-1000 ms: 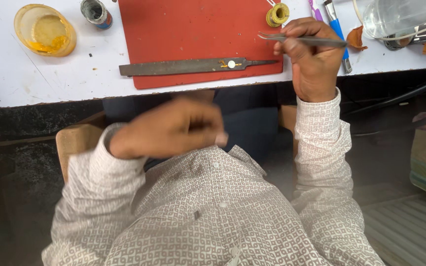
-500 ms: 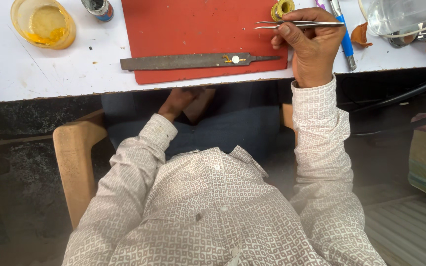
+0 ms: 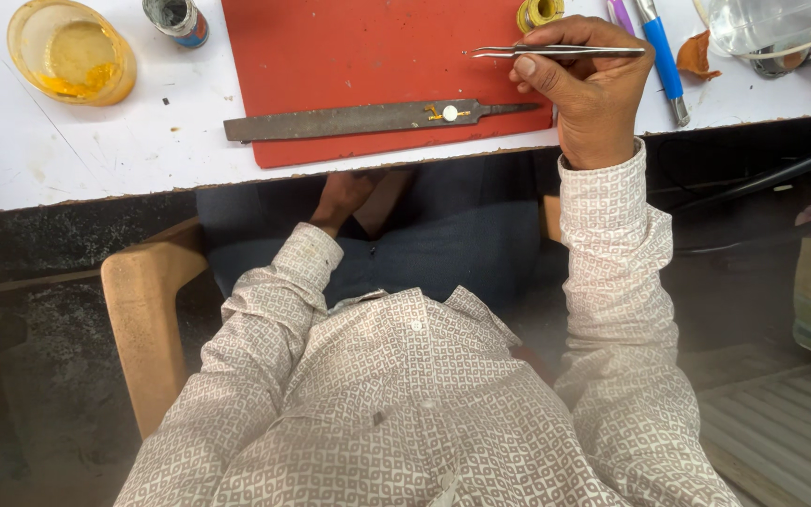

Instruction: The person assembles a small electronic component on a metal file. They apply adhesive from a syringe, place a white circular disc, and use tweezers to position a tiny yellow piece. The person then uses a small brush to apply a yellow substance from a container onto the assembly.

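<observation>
Over the red mat [image 3: 349, 56], near the top edge of the tabletop [image 3: 49, 141], the right hand [image 3: 593, 89] holds thin metal tweezers [image 3: 556, 51] level, with their points directed to the left. The thumb and fingers press the two arms almost together, but the tips are very small in the picture and I cannot tell if something is pinched between them; they look empty. They are in the air, apart from the mat. Below them a long dark file [image 3: 368, 118] lies across the lower part of the mat, and on it rest a small white round piece [image 3: 450, 113] and, touching it, a tiny gold part [image 3: 436, 114]. These small pieces seem not yet picked up, so I judge the fine work is at an early or middle point: the tool is ready, the pieces wait on the file. The left hand [image 3: 354, 197] is down under the tabletop, at the lap, and it is partly hidden; whether its grip is loose or closed I cannot tell, and I see nothing in it. At the left of the mat stand a yellow dish [image 3: 72, 52] and a small jar [image 3: 175, 17], both untouched. A blue pen [image 3: 659, 52] lies just beside the right hand.
</observation>
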Available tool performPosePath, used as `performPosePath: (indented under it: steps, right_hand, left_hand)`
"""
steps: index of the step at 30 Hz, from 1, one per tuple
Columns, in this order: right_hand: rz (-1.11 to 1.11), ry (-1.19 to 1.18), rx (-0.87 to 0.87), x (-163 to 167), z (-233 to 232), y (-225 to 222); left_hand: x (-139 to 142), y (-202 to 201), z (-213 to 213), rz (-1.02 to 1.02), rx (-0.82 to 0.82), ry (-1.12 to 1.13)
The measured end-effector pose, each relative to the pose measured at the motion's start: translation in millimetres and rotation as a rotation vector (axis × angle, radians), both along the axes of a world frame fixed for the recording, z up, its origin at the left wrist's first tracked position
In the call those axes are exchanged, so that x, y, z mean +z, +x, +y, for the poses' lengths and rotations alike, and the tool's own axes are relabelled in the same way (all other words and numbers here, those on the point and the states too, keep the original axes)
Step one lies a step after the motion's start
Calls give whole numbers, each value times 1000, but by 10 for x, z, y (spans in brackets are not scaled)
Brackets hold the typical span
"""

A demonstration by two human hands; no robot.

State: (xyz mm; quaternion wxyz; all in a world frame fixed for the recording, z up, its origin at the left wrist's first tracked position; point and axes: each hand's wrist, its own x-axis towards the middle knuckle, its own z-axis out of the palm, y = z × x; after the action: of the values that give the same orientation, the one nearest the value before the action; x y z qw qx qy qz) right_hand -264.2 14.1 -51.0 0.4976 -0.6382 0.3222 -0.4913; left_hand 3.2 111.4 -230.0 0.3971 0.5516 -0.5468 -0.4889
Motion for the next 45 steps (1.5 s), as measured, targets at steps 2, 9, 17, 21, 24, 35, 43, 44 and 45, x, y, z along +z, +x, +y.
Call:
performPosePath:
  steps: [2,9,17,21,24,35,43,44,45]
  right_hand:
    - [16,-16,-2,-6,-1,-14]
    - [71,-50,-14,-11,28,-13]
    - [158,-68,-48,20,60,13]
    - [163,-75,-43,22,48,25]
    - [164,-60,-50,16,47,33]
    - [168,-75,-38,17,51,37]
    - [109,-78,-17,-17,51,7]
    - [72,-62,-22,-19,32,1]
    - [36,-44,-27,-29,25,-3]
  left_hand:
    - [-24,-4,14,50,4,16]
    - [-87,-6,25,66,2,127]
    - [-17,-19,11,-64,-9,136]
    - [8,-35,-9,-135,-32,242]
    - [17,-29,-6,-134,-31,216]
    - [-76,-31,13,59,-32,208]
    - [-70,-25,24,48,-20,224]
    - [-62,-24,10,51,-17,212]
    - [-63,-24,14,54,-14,202]
